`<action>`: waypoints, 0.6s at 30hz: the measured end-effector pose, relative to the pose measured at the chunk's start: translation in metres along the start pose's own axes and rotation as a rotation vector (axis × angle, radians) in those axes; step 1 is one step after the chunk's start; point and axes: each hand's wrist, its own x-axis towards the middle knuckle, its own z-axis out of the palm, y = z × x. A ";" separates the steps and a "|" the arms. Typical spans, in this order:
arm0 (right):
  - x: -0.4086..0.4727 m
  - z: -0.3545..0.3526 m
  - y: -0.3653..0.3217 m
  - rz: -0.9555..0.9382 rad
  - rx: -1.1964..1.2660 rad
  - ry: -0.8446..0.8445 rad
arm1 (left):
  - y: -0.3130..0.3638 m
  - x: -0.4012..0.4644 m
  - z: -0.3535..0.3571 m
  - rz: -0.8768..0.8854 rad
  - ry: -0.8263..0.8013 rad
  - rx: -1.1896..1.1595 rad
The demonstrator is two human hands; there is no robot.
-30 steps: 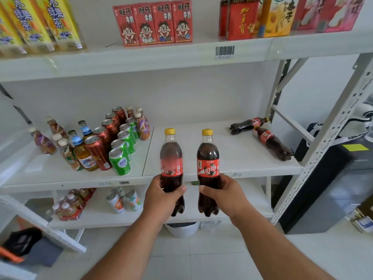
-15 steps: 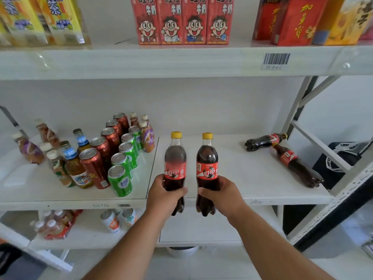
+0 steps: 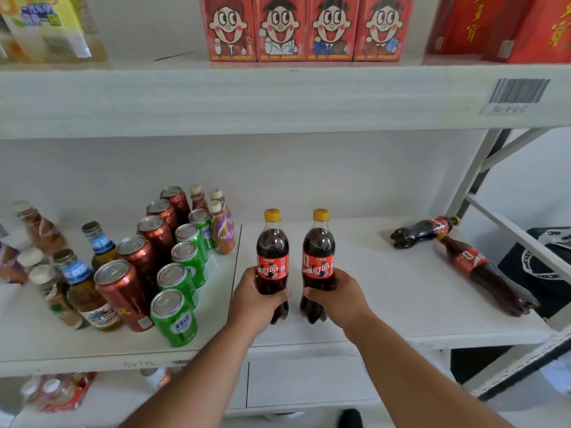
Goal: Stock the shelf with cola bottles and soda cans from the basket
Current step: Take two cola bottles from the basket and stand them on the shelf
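Note:
My left hand grips an upright cola bottle with a yellow cap and red label. My right hand grips a second, matching cola bottle just beside it. Both bottles are over the front part of the white middle shelf, their bases at or just above its surface. Two more cola bottles lie on their sides at the shelf's right end, one at the back and one nearer the edge. The basket is out of view.
Rows of red cans and green cans stand left of my hands, with glass and plastic drink bottles further left. Red drink cartons line the upper shelf. A slanted metal upright borders the right side.
Both hands have carried the two bottles forward and up from in front of the shelf edge to over the middle shelf. The view has closed in on the shelf.

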 end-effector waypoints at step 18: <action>0.070 0.007 0.018 -0.116 0.004 0.006 | -0.016 0.072 0.038 0.073 -0.008 -0.029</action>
